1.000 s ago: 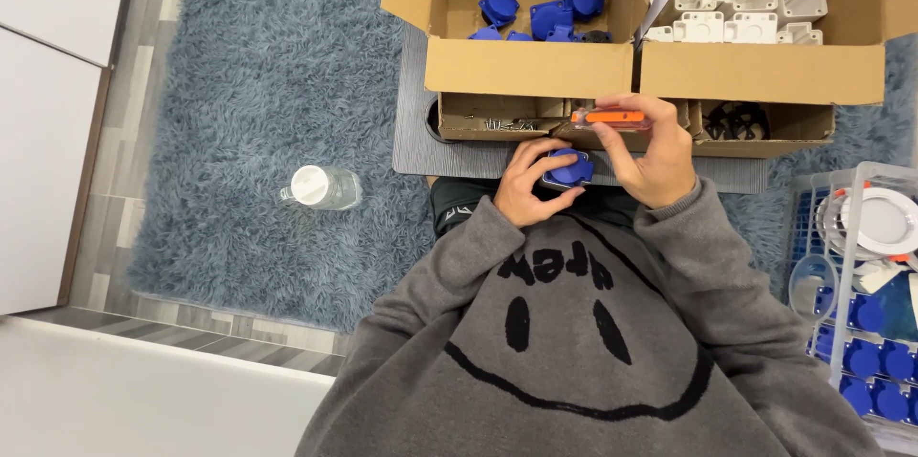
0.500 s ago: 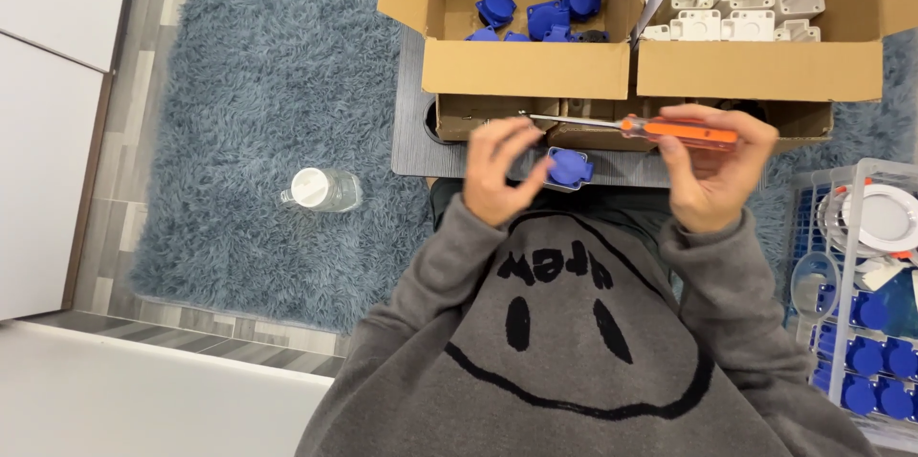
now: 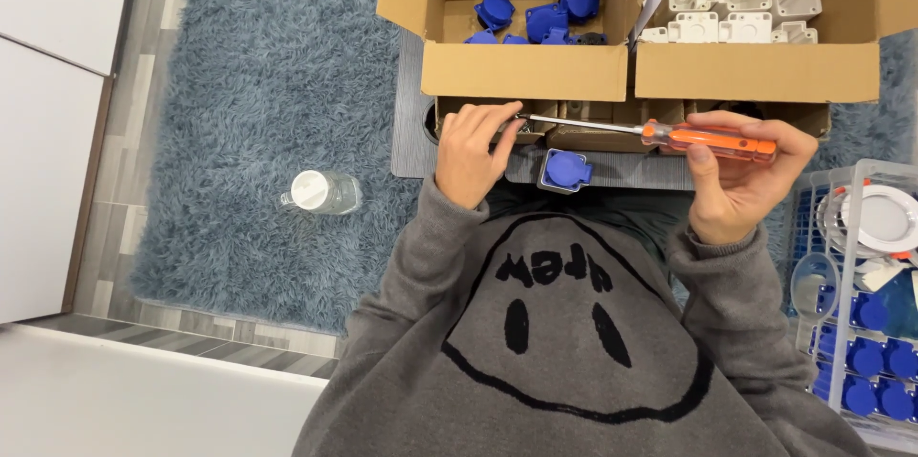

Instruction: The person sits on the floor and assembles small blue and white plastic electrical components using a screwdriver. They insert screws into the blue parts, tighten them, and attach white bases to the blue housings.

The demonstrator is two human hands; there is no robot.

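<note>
- Now my right hand (image 3: pixel 736 184) holds the orange-handled screwdriver (image 3: pixel 710 140), fingers closed round the handle, shaft lying flat and pointing toward my left hand.
- My left hand (image 3: pixel 470 153) is at the tip of the shaft, fingers curled narrow at the edge of a low open box (image 3: pixel 583 122); maybe it pinches a small screw, but I cannot tell, too small to see.
- One blue socket part w/ grey frame (image 3: pixel 565 170) lies on the dark grey board (image 3: pixel 413 137), between my hands and a bit nearer to me; neither hand touches it.
- Progress, as I judge: this piece is not yet being screwed, the tool is lifted off it and not upright on it. Blue pieces stand sorted in a wire rack (image 3: pixel 856 361) beside my right arm, so a part of the work looks done.
- Left to do, I think: a fair number of blue parts (image 3: pixel 535 17) wait in the cardboard box beyond my left hand, and white housings (image 3: pixel 736 3) in the box beyond my right hand.
- Surface: I sit on a shaggy blue-grey rug (image 3: pixel 249 84), the board lies on it in front of me.
- A clear plastic bottle w/ white cap (image 3: pixel 320 192) lies on the rug, well apart to the left of my left hand.
- Room: grey wood-pattern floor strip (image 3: pixel 100 180) past the rug, then white panels (image 3: pixel 43 132) further left.
</note>
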